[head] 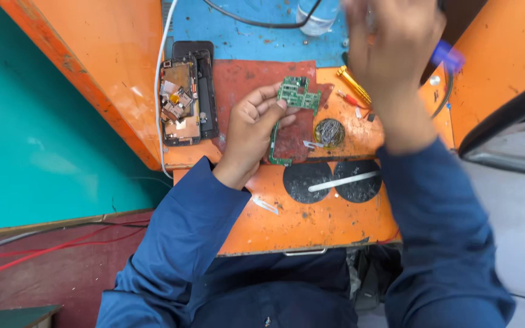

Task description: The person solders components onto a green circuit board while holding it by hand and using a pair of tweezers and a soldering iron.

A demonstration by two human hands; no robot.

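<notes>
Head view: left hand (251,121) pinches a green circuit board (296,97) by its edge, thumb and fingers closed on it, holding it just above the red mat (256,76) near the middle of the desk (311,222). Board is L-shaped, long thin leg hanging down toward the front edge. Right hand (393,45) is raised at the back right, blurred; it seems wrapped around a blue-handled tool (448,56), but grip can't be told for sure, too much motion blur. Tool tip not visible.

Opened phone (180,103) lies at the back left corner of the desk, back cover off, insides showing, board slot looks vacated. So judging by layout: board is already out of the phone, work on the board itself not yet begun or only starting; no tool touches it. Reassembly not done.

Other stuff: round tin of brass wool (329,132) just right of the board, yellow screwdriver (353,85) behind it, two black discs (335,181) with a white spudger (343,181) across them near the front right, tweezers (265,205) at the front centre, white cable (159,91) along the left edge
</notes>
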